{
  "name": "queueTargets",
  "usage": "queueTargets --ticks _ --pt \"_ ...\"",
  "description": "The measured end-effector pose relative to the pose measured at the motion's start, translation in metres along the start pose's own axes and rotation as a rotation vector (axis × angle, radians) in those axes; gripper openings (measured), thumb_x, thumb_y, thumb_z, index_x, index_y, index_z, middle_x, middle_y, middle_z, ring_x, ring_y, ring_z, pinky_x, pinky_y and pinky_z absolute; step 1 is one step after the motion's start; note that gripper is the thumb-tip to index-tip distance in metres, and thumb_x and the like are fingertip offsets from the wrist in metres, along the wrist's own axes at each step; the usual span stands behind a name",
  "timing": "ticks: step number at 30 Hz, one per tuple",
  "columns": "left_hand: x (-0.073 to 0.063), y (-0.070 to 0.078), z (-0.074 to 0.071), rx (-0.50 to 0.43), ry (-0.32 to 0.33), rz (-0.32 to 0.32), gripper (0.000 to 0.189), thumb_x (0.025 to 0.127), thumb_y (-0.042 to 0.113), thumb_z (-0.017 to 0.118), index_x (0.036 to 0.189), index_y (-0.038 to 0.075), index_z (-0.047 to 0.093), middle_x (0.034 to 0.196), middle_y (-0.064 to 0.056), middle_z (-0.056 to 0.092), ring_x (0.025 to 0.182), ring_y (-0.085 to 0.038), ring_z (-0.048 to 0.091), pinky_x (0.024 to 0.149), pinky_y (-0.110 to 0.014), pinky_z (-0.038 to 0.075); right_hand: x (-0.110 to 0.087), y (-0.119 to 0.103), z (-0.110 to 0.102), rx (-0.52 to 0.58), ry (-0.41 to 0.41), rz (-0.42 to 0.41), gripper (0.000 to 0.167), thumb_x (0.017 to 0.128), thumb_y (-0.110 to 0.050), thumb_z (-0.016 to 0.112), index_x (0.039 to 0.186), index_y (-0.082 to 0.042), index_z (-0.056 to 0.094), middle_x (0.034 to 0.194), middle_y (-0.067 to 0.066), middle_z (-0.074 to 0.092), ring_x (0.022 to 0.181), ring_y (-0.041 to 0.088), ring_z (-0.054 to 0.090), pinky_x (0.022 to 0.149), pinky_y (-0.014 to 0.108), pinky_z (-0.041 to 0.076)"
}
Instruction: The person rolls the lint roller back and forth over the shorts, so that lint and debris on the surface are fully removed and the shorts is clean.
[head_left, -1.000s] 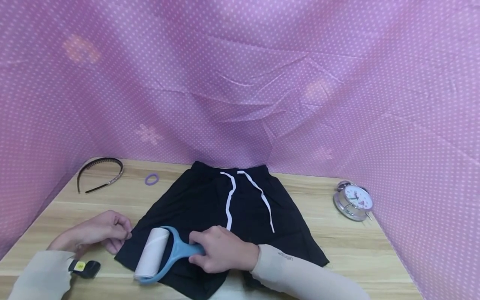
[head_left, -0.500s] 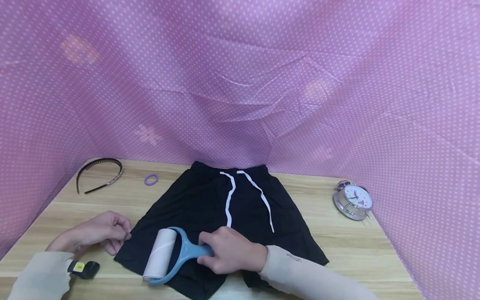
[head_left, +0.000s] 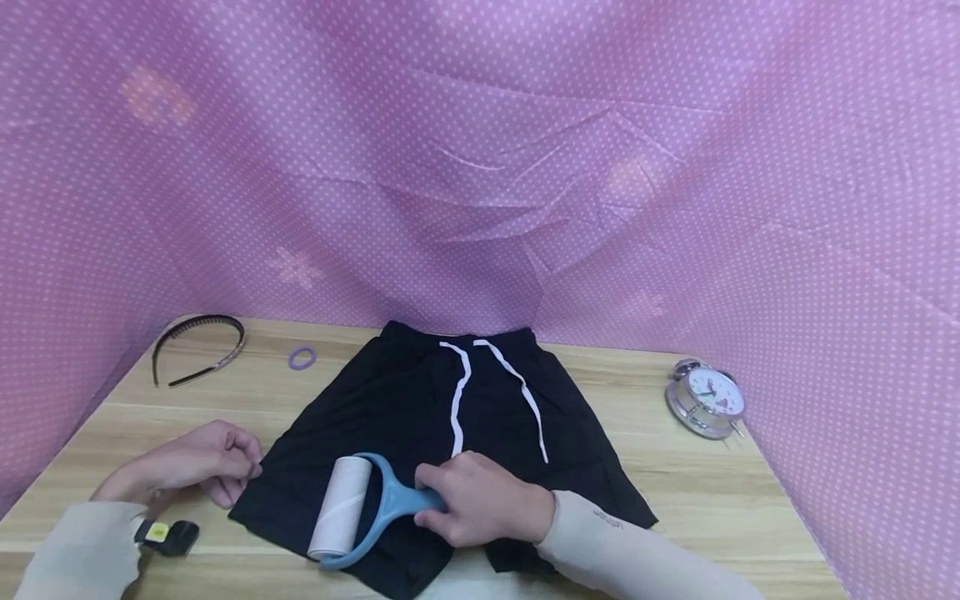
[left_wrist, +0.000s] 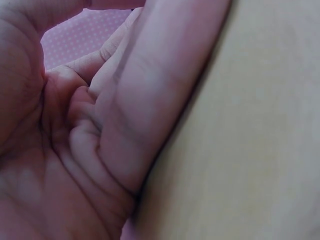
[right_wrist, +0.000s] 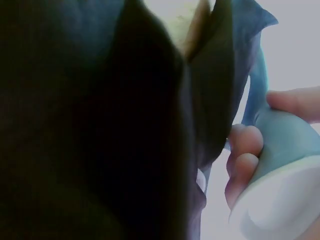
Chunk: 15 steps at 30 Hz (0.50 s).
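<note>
Your right hand (head_left: 483,504) grips the roller (head_left: 394,500), pointing left, barrel (head_left: 341,508) running near-to-far. Your left hand (head_left: 198,458) pinches the shorts (head_left: 405,408).

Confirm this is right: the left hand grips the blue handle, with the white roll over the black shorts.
Not quite: the head view shows the right hand gripping the blue handle, not the left hand. The white roll is over the black shorts, as you said.
</note>
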<state>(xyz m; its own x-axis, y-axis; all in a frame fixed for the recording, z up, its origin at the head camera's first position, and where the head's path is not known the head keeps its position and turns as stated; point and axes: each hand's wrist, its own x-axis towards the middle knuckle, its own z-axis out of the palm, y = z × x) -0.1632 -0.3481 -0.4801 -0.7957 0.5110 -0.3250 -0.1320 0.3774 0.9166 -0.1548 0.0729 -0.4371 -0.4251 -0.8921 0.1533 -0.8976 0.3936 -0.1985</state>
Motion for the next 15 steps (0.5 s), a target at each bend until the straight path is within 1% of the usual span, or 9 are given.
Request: queueTargets --ticks 3,8,11,15 --pt "0.000 0.000 0.000 -0.006 -0.004 0.005 0.020 0.089 0.000 0.052 0.100 -0.015 0.059 0.073 0.002 0.067 0.064 -0.010 0.067 0.057 -0.033 0.062 -0.005 0.002 -0.002 -0.001 -0.007 0.000 0.020 0.090 -0.034 0.070 0.094 -0.018 0.059 0.058 -0.017 0.036 0.047 -0.010 0.032 0.045 0.007 0.023" --pt "0.001 0.000 -0.001 -0.011 -0.013 0.012 0.020 0.089 0.000 0.051 0.100 -0.015 0.058 0.073 0.002 0.067 0.064 -0.009 0.067 0.058 -0.033 0.062 -0.013 0.008 -0.005 0.055 -0.018 0.012 0.019 0.090 -0.032 0.070 0.092 -0.017 0.059 0.058 -0.016 0.032 0.047 -0.010 0.030 0.044 0.007 0.022" --pt "0.000 0.000 -0.001 -0.004 -0.017 0.015 0.019 0.090 0.001 0.052 0.099 -0.014 0.058 0.075 0.002 0.067 0.065 -0.010 0.067 0.058 -0.033 0.062 -0.018 0.012 -0.006 0.098 -0.023 0.017 0.018 0.090 -0.031 0.071 0.092 -0.017 0.059 0.058 -0.016 0.032 0.047 -0.011 0.029 0.043 0.007 0.021" --pt "-0.001 0.000 -0.002 -0.010 -0.034 0.021 0.018 0.091 0.002 0.053 0.100 -0.013 0.059 0.075 0.002 0.067 0.066 -0.010 0.067 0.059 -0.034 0.062 -0.024 0.016 -0.008 0.112 -0.018 0.009 0.018 0.090 -0.029 0.071 0.090 -0.017 0.059 0.058 -0.017 0.032 0.047 -0.012 0.029 0.044 0.007 0.022"
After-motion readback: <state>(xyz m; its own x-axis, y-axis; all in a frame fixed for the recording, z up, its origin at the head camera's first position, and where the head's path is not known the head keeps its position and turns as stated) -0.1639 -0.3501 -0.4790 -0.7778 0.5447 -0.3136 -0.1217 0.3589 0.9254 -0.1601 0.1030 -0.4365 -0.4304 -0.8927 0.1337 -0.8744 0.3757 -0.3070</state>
